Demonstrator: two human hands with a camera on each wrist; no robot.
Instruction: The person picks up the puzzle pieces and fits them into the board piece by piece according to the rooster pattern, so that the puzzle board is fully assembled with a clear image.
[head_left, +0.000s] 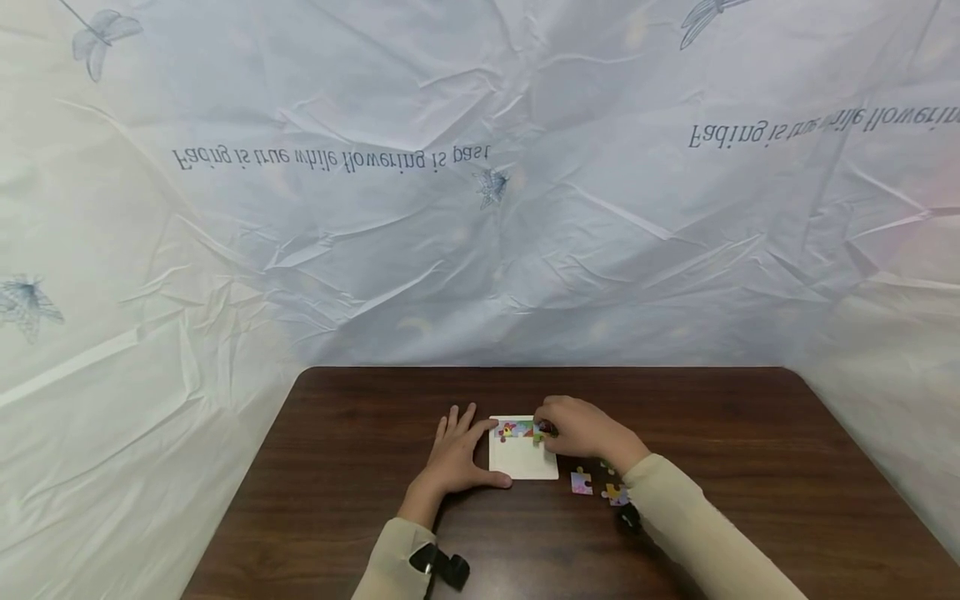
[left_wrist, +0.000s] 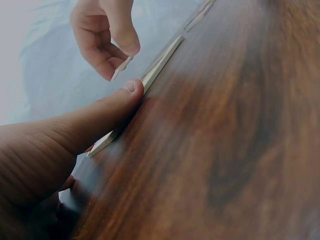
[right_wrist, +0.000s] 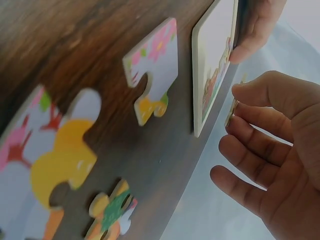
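A white jigsaw tray [head_left: 522,460] lies on the table, with joined, colourful pieces [head_left: 516,429] along its far side. Spread wide, my left hand [head_left: 452,458] has its thumb at the tray's near left corner and index fingertip at the far left one. The thumb [left_wrist: 112,107] rests against the tray's edge in the left wrist view. My right hand [head_left: 585,431] pinches a puzzle piece [right_wrist: 231,111] between thumb and fingers, over the far right part of the tray. From the right wrist, that piece appears nearly edge-on, its picture mostly hidden.
Right of the tray lie several loose pieces: one with pink flowers [head_left: 581,482], a yellow and lilac one [head_left: 615,495] and a green-marked one [right_wrist: 111,212]. My right sleeve [head_left: 675,500] passes close beside them. A pale printed cloth [head_left: 480,275] hangs behind the brown table [head_left: 360,433].
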